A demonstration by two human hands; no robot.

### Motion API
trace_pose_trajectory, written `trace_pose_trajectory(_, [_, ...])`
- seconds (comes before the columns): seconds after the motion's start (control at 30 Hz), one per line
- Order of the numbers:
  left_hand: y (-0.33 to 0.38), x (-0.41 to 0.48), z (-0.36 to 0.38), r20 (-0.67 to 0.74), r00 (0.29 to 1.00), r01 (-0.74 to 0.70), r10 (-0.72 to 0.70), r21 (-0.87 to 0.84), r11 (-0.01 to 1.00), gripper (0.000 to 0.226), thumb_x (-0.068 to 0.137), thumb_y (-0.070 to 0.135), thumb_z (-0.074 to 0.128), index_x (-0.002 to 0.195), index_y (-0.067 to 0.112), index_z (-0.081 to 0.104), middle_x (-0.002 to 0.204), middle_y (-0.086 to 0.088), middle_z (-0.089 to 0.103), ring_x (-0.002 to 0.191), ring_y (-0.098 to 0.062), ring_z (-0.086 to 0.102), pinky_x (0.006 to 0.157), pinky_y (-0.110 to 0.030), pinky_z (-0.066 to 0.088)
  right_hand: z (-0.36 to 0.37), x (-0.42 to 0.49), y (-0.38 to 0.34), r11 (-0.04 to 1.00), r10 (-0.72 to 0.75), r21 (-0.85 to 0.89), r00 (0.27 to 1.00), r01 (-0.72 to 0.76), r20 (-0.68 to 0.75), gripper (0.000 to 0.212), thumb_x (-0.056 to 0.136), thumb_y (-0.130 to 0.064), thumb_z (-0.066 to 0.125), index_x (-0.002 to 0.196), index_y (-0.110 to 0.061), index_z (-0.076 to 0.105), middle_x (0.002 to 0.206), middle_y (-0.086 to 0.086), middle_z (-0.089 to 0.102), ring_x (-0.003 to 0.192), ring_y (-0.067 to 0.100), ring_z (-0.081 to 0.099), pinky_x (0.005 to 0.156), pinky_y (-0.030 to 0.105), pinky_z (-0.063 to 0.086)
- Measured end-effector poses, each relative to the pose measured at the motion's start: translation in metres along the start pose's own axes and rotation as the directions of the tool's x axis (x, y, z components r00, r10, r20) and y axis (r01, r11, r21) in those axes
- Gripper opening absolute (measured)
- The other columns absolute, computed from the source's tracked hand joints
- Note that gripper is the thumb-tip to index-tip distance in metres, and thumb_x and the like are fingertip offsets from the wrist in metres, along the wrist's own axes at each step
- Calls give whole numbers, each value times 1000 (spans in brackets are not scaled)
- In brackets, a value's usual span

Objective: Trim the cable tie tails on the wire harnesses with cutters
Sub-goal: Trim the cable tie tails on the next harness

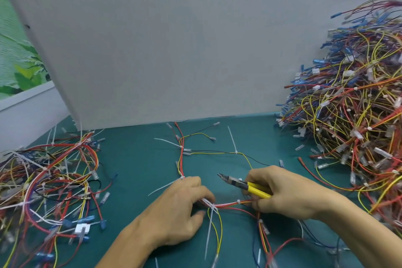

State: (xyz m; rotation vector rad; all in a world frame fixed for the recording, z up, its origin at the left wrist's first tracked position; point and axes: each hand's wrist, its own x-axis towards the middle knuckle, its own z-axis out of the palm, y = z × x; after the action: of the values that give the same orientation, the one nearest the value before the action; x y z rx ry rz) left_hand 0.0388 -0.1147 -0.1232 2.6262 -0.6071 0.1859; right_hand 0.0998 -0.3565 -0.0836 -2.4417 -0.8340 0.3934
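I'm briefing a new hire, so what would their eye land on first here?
The big tangled heap of wire harnesses at the right edge stands out first. Front centre, the right hand grips yellow-handled cutters while the left hand holds a harness with a long white tie tail untrimmed.

A teal table top (pixel 139 159) fills the near part of the scene and runs back to a plain pale grey panel (pixel 174 39), which stands on the table's far edge and takes up most of the view. On the far left the panel's slanting edge gives way to a wall picture of green leaves (pixel 19 65), with a white ledge (pixel 26 102) running beneath it. The light is soft and even, and the shadows on the table are faint.
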Motion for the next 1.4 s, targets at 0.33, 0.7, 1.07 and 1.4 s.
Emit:
trace_pose_trajectory(0.33, [-1, 2, -3, 35, 998, 59, -54, -146, 988, 19, 75, 39, 74, 91, 30, 72, 80, 11, 52, 76, 1, 48, 67, -11, 35, 1, -1, -1, 998, 34, -59, 999, -34, 5, 9, 78, -22, 64, 82, -21, 56, 72, -2, 57, 59, 5, 45, 57, 21, 37])
trace_pose_trajectory(0.7, [-4, 5, -4, 80, 993, 105, -90, -210, 972, 11, 82, 37, 70, 90, 30, 72, 79, 12, 55, 76, -1, 52, 68, -14, 40, -5, -4, -12, 954, 84, -287, 996, -85, -15, 27, 75, -41, 67, 68, -23, 49, 71, 4, 53, 67, 17, 46, 59, 32, 38])
trace_pose_trajectory(1.07, [-3, 7, 4, 60, 992, 116, -108, -145, 983, 18, 94, 34, 55, 88, 27, 71, 79, 9, 54, 76, -6, 51, 70, -16, 38, -11, -22, -36, 785, 76, -615, 997, -77, -27, 20, 85, -42, 52, 83, -23, 52, 97, -2, 54, 93, 26, 57, 68, 34, 42])
trace_pose_trajectory(1.4, [-1, 13, 5, 82, 979, 199, -187, -182, 963, 20, 95, 31, 54, 76, 31, 59, 84, 8, 57, 78, -2, 52, 74, -17, 40, 9, -17, -47, 716, 62, -695, 998, -67, -32, 11, 84, -24, 50, 91, -20, 58, 88, -3, 40, 78, 28, 46, 52, 29, 28])
